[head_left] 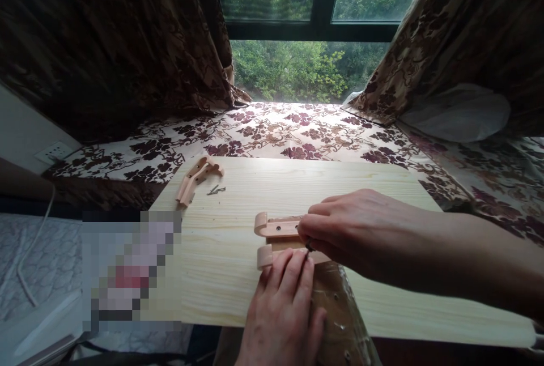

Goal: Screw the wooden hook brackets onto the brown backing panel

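Observation:
Two pale wooden pieces with curled ends lie side by side on a brown, plastic-wrapped block (340, 309) over the board. My left hand (283, 309) presses its spread fingers onto the nearer wooden piece (264, 256). The farther wooden piece (276, 226) shows dark holes along its groove. From the right, my right hand (325, 227) reaches over both, fingers pinched round a small dark metal item (310, 246) at the nearer piece; most of that item is hidden.
More curved wooden pieces (193, 182) and several screws (216, 190) lie on the light board's (221, 275) far left part. Beyond is a floral-covered window ledge (272, 128) between curtains. A blurred patch covers the board's left edge.

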A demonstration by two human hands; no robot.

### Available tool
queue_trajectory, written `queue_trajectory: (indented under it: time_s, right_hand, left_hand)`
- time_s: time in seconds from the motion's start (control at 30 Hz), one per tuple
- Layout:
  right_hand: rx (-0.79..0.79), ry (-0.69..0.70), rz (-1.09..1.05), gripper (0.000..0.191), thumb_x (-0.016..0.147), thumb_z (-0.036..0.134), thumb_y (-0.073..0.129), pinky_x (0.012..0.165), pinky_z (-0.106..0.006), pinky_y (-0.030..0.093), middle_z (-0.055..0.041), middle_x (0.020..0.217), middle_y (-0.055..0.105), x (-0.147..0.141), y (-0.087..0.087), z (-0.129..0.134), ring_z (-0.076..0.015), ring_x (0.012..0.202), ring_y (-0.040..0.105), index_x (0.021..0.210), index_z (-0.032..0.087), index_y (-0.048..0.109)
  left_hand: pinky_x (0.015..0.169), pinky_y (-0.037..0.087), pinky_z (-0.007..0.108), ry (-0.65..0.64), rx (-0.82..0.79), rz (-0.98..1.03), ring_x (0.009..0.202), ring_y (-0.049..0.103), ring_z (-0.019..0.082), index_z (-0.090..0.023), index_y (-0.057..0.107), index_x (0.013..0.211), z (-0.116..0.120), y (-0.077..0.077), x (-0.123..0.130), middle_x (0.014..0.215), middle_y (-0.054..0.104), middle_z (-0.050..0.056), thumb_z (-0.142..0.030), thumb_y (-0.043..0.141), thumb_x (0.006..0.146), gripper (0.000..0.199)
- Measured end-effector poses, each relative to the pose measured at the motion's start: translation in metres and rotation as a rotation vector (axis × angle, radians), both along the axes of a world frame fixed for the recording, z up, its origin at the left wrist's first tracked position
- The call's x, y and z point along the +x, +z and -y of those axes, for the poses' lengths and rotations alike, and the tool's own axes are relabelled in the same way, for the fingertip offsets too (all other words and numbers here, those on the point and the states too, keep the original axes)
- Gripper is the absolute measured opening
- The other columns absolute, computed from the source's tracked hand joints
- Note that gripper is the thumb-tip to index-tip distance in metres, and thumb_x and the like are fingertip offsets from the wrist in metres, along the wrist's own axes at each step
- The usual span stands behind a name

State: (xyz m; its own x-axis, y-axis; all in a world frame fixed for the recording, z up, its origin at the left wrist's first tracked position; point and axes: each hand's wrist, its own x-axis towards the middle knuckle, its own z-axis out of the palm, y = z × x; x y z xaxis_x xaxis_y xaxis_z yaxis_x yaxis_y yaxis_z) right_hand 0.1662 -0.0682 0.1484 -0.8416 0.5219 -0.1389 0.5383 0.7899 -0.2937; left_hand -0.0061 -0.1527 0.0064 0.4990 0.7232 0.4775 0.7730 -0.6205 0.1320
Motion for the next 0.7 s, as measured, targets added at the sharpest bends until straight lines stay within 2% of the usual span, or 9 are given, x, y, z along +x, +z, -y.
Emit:
queue_trajectory:
  time_s: [0.23, 0.47, 0.7]
  right_hand:
    - [0.041, -0.112, 0.133, 0.017, 0.094, 0.025, 0.043, 0.051, -0.026, 0.029, -0.0004, 0.067, 0.059, 0.0, -0.007, -0.002, -0.0123, 0.053, 0.041, 0.078, 0.02, 0.047]
    - [0.082, -0.006, 0.017, 0.011, 0.089, 0.015, 0.047, 0.052, -0.026, 0.028, 0.0016, 0.07, 0.059, -0.002, -0.001, -0.001, -0.0132, 0.057, 0.045, 0.081, 0.023, 0.046]
    - [0.091, -0.105, 0.141, 0.013, 0.092, 0.023, 0.044, 0.051, -0.027, 0.027, 0.001, 0.067, 0.059, -0.002, -0.012, -0.001, -0.0132, 0.053, 0.042, 0.08, 0.022, 0.047]
  left_hand:
    - [0.096, 0.051, 0.042, -0.021, -0.057, -0.009, 0.124, 0.05, 0.029, -0.01, 0.051, 0.13, 0.002, -0.002, -0.003, 0.135, 0.055, 0.012, -0.029, 0.051, 0.089, 0.046]
    - [0.092, 0.054, 0.044, -0.009, -0.037, 0.037, 0.119, 0.054, 0.03, -0.01, 0.057, 0.123, 0.002, 0.0, 0.0, 0.129, 0.059, 0.013, -0.027, 0.048, 0.088, 0.04]
    - [0.09, 0.055, 0.045, -0.018, -0.038, 0.035, 0.118, 0.055, 0.031, -0.009, 0.056, 0.124, 0.001, 0.001, 0.0, 0.128, 0.059, 0.014, -0.027, 0.048, 0.088, 0.041]
